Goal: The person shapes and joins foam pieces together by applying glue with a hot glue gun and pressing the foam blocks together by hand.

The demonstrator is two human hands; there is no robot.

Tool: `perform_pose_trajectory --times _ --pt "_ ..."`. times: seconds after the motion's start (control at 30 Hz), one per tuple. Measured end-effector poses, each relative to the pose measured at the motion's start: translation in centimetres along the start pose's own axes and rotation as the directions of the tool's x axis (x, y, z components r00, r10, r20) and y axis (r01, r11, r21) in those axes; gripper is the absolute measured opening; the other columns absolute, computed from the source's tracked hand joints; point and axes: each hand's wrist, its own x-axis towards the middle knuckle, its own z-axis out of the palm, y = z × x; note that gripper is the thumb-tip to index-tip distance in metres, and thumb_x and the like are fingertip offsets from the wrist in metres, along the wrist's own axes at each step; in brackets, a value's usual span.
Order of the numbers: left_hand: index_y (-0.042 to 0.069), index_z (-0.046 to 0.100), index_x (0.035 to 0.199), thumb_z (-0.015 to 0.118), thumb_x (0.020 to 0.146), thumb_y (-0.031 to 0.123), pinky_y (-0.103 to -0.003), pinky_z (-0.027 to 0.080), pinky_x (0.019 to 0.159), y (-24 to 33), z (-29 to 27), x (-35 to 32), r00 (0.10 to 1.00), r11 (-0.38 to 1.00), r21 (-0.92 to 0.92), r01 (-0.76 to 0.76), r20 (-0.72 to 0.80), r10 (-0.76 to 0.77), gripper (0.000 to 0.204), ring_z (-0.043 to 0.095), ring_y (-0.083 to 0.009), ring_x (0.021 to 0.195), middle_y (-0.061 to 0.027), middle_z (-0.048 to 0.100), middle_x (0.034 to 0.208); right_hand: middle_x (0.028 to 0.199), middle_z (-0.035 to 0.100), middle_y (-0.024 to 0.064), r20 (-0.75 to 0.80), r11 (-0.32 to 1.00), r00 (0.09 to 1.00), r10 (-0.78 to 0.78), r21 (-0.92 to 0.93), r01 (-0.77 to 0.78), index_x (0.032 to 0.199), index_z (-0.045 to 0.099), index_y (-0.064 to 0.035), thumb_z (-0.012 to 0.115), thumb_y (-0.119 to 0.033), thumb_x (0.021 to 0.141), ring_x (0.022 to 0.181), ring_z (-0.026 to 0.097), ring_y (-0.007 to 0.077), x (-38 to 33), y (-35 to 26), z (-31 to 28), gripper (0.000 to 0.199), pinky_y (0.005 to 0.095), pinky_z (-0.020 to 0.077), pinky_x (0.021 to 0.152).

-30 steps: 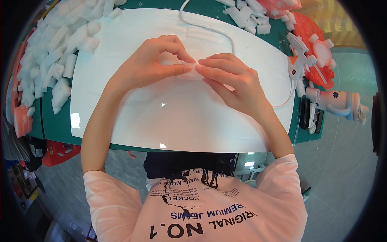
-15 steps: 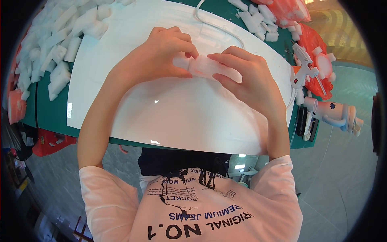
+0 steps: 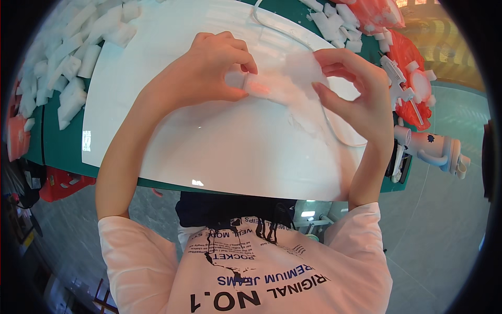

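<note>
Two hands meet above a white board (image 3: 172, 141) on the green bench (image 3: 55, 144). Left hand (image 3: 206, 70) is curled, fingertips pinching one end of a small white piece (image 3: 256, 83); right hand (image 3: 361, 97), fingers half bent, grips a thin translucent film (image 3: 300, 70) spreading from that piece. White foam blocks (image 3: 70, 68) lie piled far left; orange-and-white parts (image 3: 413, 86) lie right.

A small assembly workshop: a green cutting mat (image 3: 63, 149) under a white board (image 3: 219, 152), white foam pieces (image 3: 68, 63) heaped far left, orange plastic parts (image 3: 413, 68) piled right.
</note>
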Motion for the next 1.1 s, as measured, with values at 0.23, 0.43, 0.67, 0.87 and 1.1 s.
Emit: perform_pose_trajectory --times 0.23,0.43,0.67,0.87,1.1 --pt "0.005 0.064 0.086 0.071 0.064 0.009 -0.032 0.032 0.094 0.2 0.0 0.0 0.999 1.000 -0.004 0.028 0.039 -0.028 0.023 0.052 -0.0187 0.092 -0.0036 0.060 0.088 0.078 0.057 0.0102 0.114 0.981 0.991 -0.070 -0.172 0.089 0.095 0.062 -0.0020 0.065 -0.002 0.067 0.069 0.057 0.0294 -0.4 -0.4 3.4 0.028 0.0340 0.0471 0.061" --pt "0.006 0.065 0.086 0.071 0.064 0.008 -0.032 0.031 0.096 0.4 -0.4 0.0 0.996 0.999 -0.006 0.054 0.072 -0.054 0.023 0.052 -0.0182 0.093 -0.0033 0.060 0.088 0.074 0.052 0.0102 0.104 0.950 0.993 -0.056 -0.301 0.085 0.090 0.059 -0.0013 0.062 0.002 0.069 0.072 0.054 0.0275 -0.8 -1.6 4.6 0.022 0.0362 0.0459 0.060" --pt "0.005 0.066 0.085 0.072 0.062 0.006 -0.033 0.031 0.096 0.1 -0.1 0.1 0.999 1.000 -0.004 0.012 0.043 -0.012 0.024 0.053 -0.0187 0.093 -0.0035 0.061 0.088 0.073 0.050 0.0112 0.147 0.911 0.988 -0.050 -0.399 0.105 0.082 0.054 0.0007 0.059 0.006 0.063 0.070 0.053 0.0271 -0.5 -2.0 5.0 0.021 0.0365 0.0452 0.060" --pt "0.005 0.065 0.085 0.073 0.062 0.006 -0.033 0.031 0.096 0.3 -0.2 0.1 0.997 0.999 0.006 0.035 0.074 -0.035 0.024 0.053 -0.0189 0.093 -0.0033 0.061 0.087 0.070 0.050 0.0118 0.143 0.906 0.988 -0.051 -0.410 0.106 0.081 0.054 0.0008 0.060 0.007 0.062 0.068 0.054 0.0285 -0.7 -1.5 5.1 0.021 0.0372 0.0450 0.059" --pt "0.005 0.065 0.084 0.073 0.061 0.005 -0.033 0.031 0.096 0.7 -0.3 0.2 0.995 0.999 0.014 0.048 0.088 -0.049 0.024 0.052 -0.0189 0.094 -0.0032 0.060 0.088 0.078 0.057 0.0104 0.125 0.959 0.989 0.085 -0.279 -0.047 0.084 0.057 -0.0022 0.063 0.008 0.064 0.073 0.057 0.0308 0.1 -0.8 4.7 0.024 0.0357 0.0454 0.060"
